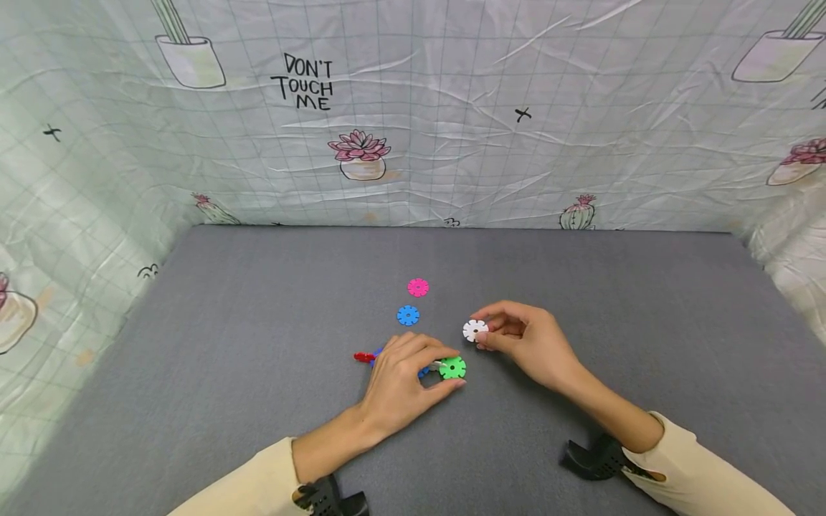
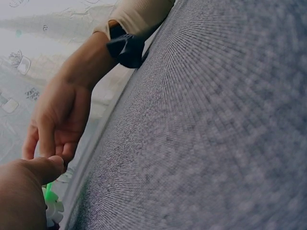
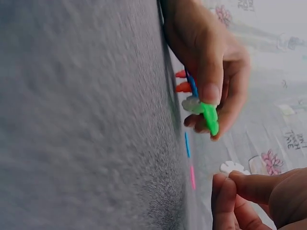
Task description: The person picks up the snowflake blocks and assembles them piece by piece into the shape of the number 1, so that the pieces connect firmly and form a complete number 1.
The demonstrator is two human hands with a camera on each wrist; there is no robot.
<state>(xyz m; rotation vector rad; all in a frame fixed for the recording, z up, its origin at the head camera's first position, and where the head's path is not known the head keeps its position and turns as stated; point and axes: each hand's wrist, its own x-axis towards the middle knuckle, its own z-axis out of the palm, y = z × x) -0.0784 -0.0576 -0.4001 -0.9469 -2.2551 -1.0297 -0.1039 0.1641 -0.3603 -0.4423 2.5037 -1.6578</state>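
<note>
In the head view my right hand (image 1: 532,344) pinches a white notched disc (image 1: 475,330) between thumb and fingertips, just above the table. The same white disc (image 3: 232,167) shows edge-up at the fingertips in the right wrist view. Over a chain of interlocked notched discs lies my left hand (image 1: 403,373), its thumb and index finger around the green disc (image 1: 453,368) at the right end. From the chain's left end sticks a red disc (image 1: 363,357); blue and whitish discs between are partly hidden under the hand. The white disc is apart from the green one.
A loose blue disc (image 1: 408,315) lies flat on the grey table (image 1: 271,301) beyond the hands, with a pink disc (image 1: 418,287) behind it. A printed cloth (image 1: 439,136) hangs along the back and sides. Each wrist carries a black camera mount (image 1: 596,459).
</note>
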